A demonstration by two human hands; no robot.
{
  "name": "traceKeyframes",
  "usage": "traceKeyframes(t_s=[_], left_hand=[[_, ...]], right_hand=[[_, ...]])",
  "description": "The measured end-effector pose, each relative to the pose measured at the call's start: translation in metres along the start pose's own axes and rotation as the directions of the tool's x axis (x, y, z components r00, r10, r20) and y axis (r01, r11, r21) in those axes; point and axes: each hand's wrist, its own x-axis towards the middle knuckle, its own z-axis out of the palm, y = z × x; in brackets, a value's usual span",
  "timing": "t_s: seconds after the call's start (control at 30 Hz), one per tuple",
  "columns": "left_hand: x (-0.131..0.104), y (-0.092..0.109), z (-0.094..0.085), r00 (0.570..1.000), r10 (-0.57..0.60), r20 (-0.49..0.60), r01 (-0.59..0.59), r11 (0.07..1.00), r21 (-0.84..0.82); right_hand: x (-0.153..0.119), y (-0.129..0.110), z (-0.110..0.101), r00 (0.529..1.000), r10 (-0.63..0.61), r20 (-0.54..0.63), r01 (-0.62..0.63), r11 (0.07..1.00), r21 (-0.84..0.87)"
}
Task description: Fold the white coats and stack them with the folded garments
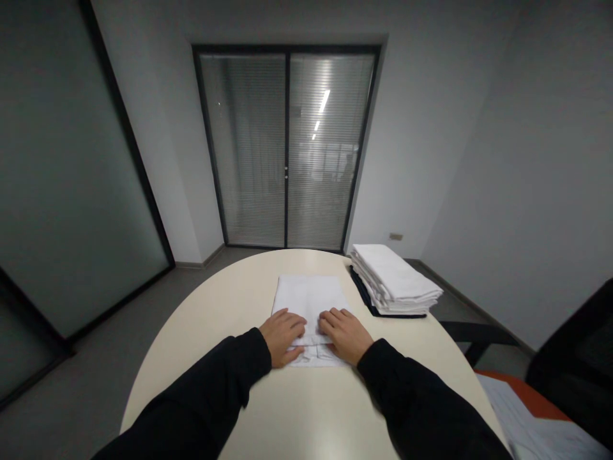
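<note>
A folded white garment (311, 292) lies on the round table in front of me, its kind unclear from the folds. Across its near part runs a crease, with a narrow strip of fabric on my side of it. My left hand (283, 333) rests on the left edge, fingers slightly bent on top and the thumb apart on the near strip. On the right edge lies my right hand (345, 333), its fingers spread a little over the fabric and its thumb partly hidden. Both palms face down, touching the garment.
A stack of folded white garments (395, 275) sits on a dark flat piece (361, 291) at the table's right edge. The cream round table (215, 319) has a black chair (579, 358) to its right, with white fabric (522, 409) on its orange seat.
</note>
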Motion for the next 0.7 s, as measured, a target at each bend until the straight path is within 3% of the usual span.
traceKeyframes(t_s=[0.2,0.37,0.53,0.7], left_hand=[[0.004,0.006,-0.007,0.998,0.063,-0.026,-0.062,0.997,0.040],[0.006,0.008,-0.011,0.987,0.145,0.069,-0.156,0.967,0.202],[0.004,0.007,-0.004,0.978,0.202,0.051,-0.208,0.934,0.291],[0.002,0.007,-0.001,0.954,0.295,0.048,-0.297,0.914,0.276]], right_hand=[[-0.005,0.002,0.001,0.996,-0.084,-0.014,0.084,0.996,0.010],[-0.008,-0.006,-0.006,0.987,-0.159,0.028,0.156,0.984,0.080],[-0.008,-0.015,-0.012,0.992,-0.117,0.038,0.111,0.983,0.144],[-0.009,-0.014,-0.012,0.989,-0.112,0.094,0.095,0.981,0.172]])
